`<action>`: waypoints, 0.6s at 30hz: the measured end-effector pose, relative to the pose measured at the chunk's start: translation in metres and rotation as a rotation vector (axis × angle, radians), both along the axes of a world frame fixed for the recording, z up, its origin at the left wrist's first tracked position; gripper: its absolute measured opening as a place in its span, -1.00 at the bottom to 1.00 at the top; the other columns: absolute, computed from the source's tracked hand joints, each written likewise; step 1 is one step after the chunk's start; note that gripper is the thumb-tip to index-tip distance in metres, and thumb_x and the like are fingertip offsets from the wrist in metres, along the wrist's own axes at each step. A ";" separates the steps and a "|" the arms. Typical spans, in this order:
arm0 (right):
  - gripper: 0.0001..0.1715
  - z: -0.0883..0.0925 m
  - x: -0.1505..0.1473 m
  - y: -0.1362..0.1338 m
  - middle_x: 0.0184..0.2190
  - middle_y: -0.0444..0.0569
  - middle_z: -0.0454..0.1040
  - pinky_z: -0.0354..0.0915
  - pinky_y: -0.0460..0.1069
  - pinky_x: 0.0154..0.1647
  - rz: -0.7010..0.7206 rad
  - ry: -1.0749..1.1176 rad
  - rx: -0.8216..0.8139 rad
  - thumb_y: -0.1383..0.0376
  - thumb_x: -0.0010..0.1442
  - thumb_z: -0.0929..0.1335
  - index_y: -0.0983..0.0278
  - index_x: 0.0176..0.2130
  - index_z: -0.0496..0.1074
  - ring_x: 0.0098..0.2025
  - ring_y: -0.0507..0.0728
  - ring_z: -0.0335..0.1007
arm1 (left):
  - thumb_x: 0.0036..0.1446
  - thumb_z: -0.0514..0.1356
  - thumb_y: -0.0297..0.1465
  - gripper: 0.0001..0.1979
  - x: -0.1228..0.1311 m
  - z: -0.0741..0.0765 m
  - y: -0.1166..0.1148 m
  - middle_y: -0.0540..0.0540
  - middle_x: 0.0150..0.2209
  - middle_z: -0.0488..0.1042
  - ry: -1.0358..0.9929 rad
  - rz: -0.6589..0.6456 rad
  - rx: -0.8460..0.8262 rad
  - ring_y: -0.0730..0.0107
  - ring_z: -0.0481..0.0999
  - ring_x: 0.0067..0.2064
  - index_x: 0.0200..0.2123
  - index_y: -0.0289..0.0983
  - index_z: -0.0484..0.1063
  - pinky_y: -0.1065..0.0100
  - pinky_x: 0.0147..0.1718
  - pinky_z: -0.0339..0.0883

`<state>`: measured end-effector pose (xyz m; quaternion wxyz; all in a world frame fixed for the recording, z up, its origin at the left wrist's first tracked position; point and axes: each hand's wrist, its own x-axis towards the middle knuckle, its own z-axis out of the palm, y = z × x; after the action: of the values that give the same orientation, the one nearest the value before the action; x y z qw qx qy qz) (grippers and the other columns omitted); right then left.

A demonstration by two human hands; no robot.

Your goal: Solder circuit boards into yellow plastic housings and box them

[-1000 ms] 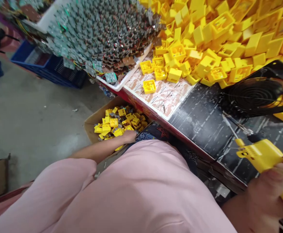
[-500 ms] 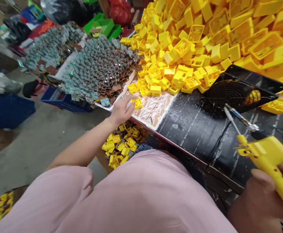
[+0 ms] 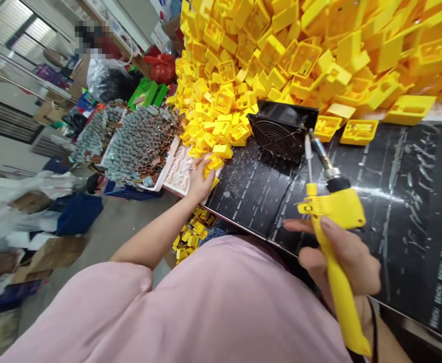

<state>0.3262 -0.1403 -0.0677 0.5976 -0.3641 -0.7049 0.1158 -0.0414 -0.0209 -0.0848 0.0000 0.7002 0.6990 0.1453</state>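
My right hand (image 3: 351, 257) is wrapped round the handle of a yellow soldering gun (image 3: 338, 206). Its metal tip and thin feed tube point away from me, close to a black fan (image 3: 276, 131) standing on the bench. At the bench's front edge, my left hand (image 3: 198, 184) has its fingers curled over a small yellow plastic casing (image 3: 214, 164). Part of that casing is covered by the fingers, and other casings lie right against it. A large heap of yellow plastic casings (image 3: 266, 60) rises behind both hands.
Left of the casings, a white tray (image 3: 164, 169) holds many small circuit boards (image 3: 141, 143). Below the bench edge lie more yellow casings (image 3: 192, 232). The black bench top (image 3: 402, 201) stretches right. Green trays (image 3: 147, 93) and a blue bin (image 3: 79, 214) stand farther off.
The view has swung to the right. My right hand has brought the soldering gun inward and more upright, near the fan. The left hand has closed in on the casings at the edge.
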 end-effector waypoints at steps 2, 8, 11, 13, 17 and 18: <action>-0.31 0.011 -0.003 0.007 -0.25 -0.07 0.71 0.60 -0.06 -0.21 0.026 0.015 0.056 0.31 0.44 0.39 0.18 0.46 0.23 -0.28 0.11 0.70 | 0.40 0.05 -0.18 -0.55 0.029 0.003 -0.007 -0.36 0.28 0.38 0.003 -0.063 -0.027 -0.01 0.35 0.36 0.20 -0.28 0.42 -0.12 0.42 0.18; -0.65 0.014 -0.004 0.013 -0.26 -0.12 0.72 0.59 -0.12 -0.24 -0.011 -0.020 0.024 0.41 0.38 0.40 0.13 0.12 0.51 -0.30 0.08 0.71 | 0.47 -0.04 -0.16 -0.54 0.085 0.015 -0.017 -0.25 0.25 0.45 -0.055 -0.234 -0.104 0.07 0.39 0.32 0.19 -0.22 0.48 -0.02 0.39 0.23; -0.66 0.012 -0.001 0.009 -0.19 -0.09 0.73 0.61 -0.08 -0.16 -0.038 -0.049 0.026 0.42 0.38 0.40 0.13 0.10 0.50 -0.22 0.11 0.72 | 0.51 -0.16 -0.13 -0.45 0.072 0.032 -0.021 -0.24 0.25 0.48 -0.089 -0.233 -0.111 0.14 0.43 0.32 0.27 -0.25 0.42 0.05 0.36 0.30; -0.58 0.009 0.001 0.005 -0.12 -0.01 0.72 0.62 -0.02 -0.15 -0.040 -0.073 0.030 0.37 0.43 0.39 0.14 0.22 0.44 -0.17 0.15 0.73 | 0.48 -0.12 -0.12 -0.45 0.052 0.047 -0.020 -0.24 0.26 0.50 -0.091 -0.265 -0.133 0.14 0.44 0.32 0.28 -0.26 0.39 0.07 0.34 0.34; -0.31 0.000 -0.001 0.005 -0.31 -0.11 0.70 0.54 -0.05 -0.31 -0.072 -0.158 0.063 0.32 0.45 0.38 0.13 0.46 0.19 -0.36 0.11 0.68 | 0.37 0.01 -0.21 -0.45 0.019 0.070 -0.006 -0.25 0.42 0.36 -0.016 -0.561 -0.260 0.08 0.35 0.43 0.32 -0.27 0.38 0.01 0.43 0.24; -0.34 -0.002 -0.002 0.008 -0.40 -0.18 0.66 0.48 -0.09 -0.39 -0.109 -0.194 0.084 0.34 0.43 0.40 0.11 0.42 0.26 -0.45 0.07 0.62 | 0.36 0.03 -0.22 -0.43 0.016 0.071 -0.002 -0.26 0.44 0.33 0.002 -0.642 -0.296 0.06 0.31 0.46 0.35 -0.28 0.35 0.00 0.45 0.21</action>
<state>0.3242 -0.1326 -0.0702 0.5468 -0.3860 -0.7427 0.0178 -0.0259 -0.0225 -0.0142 0.1464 0.8767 0.4569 0.0340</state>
